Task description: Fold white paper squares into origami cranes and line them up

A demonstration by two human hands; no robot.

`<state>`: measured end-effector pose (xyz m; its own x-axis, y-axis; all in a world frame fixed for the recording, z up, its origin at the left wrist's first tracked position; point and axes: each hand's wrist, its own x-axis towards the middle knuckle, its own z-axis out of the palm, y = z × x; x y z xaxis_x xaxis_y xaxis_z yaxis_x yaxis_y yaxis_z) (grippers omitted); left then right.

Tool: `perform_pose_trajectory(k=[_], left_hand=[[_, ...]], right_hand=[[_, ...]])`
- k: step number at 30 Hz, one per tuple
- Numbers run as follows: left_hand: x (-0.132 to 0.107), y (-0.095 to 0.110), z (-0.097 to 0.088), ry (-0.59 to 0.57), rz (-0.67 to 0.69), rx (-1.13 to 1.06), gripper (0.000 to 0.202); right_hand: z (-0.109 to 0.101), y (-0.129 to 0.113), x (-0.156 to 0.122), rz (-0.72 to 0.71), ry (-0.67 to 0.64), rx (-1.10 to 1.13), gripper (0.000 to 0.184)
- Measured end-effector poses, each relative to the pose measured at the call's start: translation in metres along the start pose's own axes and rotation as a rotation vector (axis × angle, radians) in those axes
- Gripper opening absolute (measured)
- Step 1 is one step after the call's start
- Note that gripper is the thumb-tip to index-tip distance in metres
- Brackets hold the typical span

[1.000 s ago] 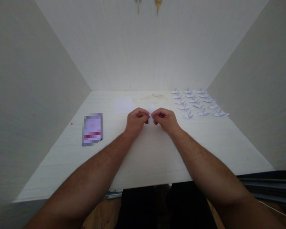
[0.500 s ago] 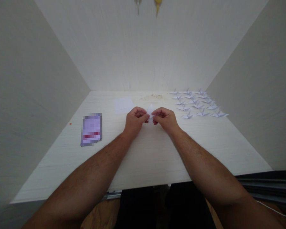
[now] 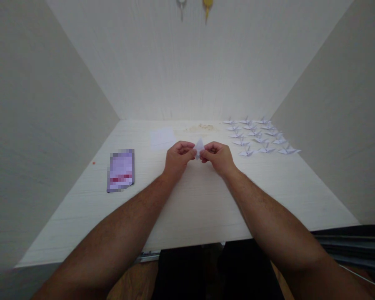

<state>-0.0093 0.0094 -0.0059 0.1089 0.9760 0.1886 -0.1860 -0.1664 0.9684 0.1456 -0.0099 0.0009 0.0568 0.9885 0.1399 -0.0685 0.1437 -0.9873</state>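
Between my two hands is a small piece of folded white paper (image 3: 199, 144), diamond-shaped with a point upward. My left hand (image 3: 181, 155) pinches its left edge between thumb and fingers. On the opposite edge, the thumb and fingers of my right hand (image 3: 216, 156) are closed in the same way. Part of the paper is hidden behind the fingertips. To the left, just beyond my left hand, lies a flat white paper sheet (image 3: 162, 138). Rows of folded white paper cranes (image 3: 258, 134) stand on the right, past my right hand.
A blurred purple flat item (image 3: 121, 171) lies on the white table (image 3: 200, 200) at left. Walls rise behind and on both sides. Brownish marks (image 3: 205, 127) show near the back wall. Two hanging items, one grey and one yellow (image 3: 207, 7), are at the top.
The folded paper shows more clearly as a diamond between my fingers, its tip standing up. My hands have barely shifted, and the view has moved slightly.
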Motion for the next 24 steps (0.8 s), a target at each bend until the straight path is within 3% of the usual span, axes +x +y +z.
perform_pose_trajectory(k=[9, 16, 24], left_hand=[[-0.001, 0.004, 0.001, 0.036, 0.059, 0.052, 0.028], [-0.001, 0.006, 0.005, 0.079, 0.004, 0.049, 0.034], [-0.002, 0.01, 0.006, 0.014, 0.007, 0.157, 0.034]], right_hand=[[0.001, 0.001, 0.0, 0.062, -0.017, 0.035, 0.026], [0.001, 0.0, -0.001, 0.098, -0.033, 0.051, 0.025], [0.001, -0.003, -0.003, 0.028, -0.017, -0.233, 0.022]])
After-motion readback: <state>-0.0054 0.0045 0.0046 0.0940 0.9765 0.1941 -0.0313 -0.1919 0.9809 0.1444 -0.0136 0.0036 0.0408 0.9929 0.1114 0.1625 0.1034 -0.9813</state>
